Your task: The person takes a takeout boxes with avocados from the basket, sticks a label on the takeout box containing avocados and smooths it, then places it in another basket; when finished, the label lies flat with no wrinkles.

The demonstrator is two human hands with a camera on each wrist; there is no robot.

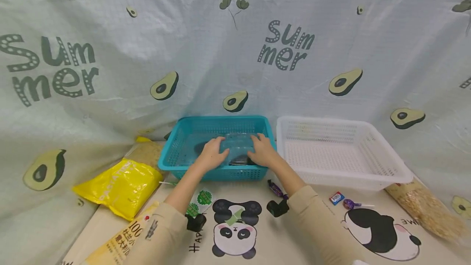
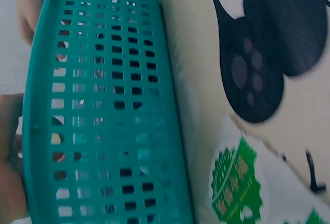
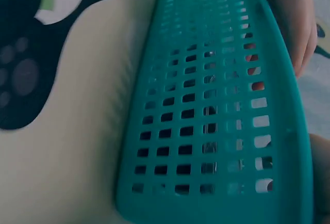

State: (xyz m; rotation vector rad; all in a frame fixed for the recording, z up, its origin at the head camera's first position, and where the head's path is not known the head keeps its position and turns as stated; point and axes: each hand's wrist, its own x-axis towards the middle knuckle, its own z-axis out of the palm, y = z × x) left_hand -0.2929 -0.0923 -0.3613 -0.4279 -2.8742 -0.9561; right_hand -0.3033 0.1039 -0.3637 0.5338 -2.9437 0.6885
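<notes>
Inside the teal basket (image 1: 217, 174), a clear plastic container (image 1: 237, 146) sits between both hands, with something dark at its lower edge. My left hand (image 1: 211, 156) grips its left side, thumb toward the middle. On the opposite side my right hand (image 1: 263, 152) holds it with curled fingers. From the left wrist, the slotted basket wall (image 2: 35, 131) covers most of the container, and part of the left hand (image 2: 10, 167) shows past the rim. The right wrist view likewise has the basket wall (image 3: 281, 126) in front, hiding the grip.
A white basket (image 1: 353, 179) stands right of the teal one. Yellow pasta bags (image 1: 121, 187) lie at the left, a bag of oats (image 1: 428, 212) at the right. A lollipop (image 1: 349, 204), a small red-and-blue packet (image 1: 336, 198) and a purple-wrapped sweet (image 1: 275, 188) lie in front.
</notes>
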